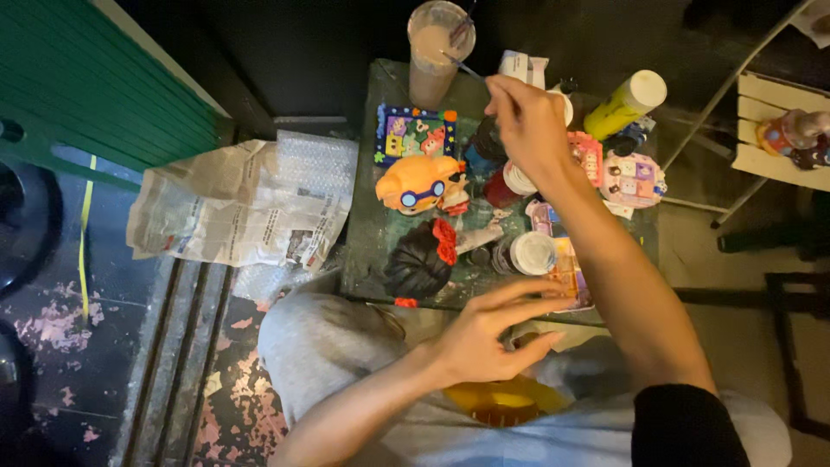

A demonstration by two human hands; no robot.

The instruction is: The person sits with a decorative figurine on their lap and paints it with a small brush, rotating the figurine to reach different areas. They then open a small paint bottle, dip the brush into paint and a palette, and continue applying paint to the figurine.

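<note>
My right hand reaches out over the small table and pinches a thin paintbrush, whose tip points toward a tall plastic cup of murky water. My left hand rests near my lap, fingers curled around a yellow figurine that is mostly hidden beneath it. On the table lie an orange painted head figure with blue glasses, a black-haired figure with a red bow and a colourful square painted plaque.
Small paint pots, a yellow-green bottle, a pink round painted piece and a paint palette crowd the table's right side. Newspaper and bubble wrap lie left on the floor. A white stand with a figurine is at right.
</note>
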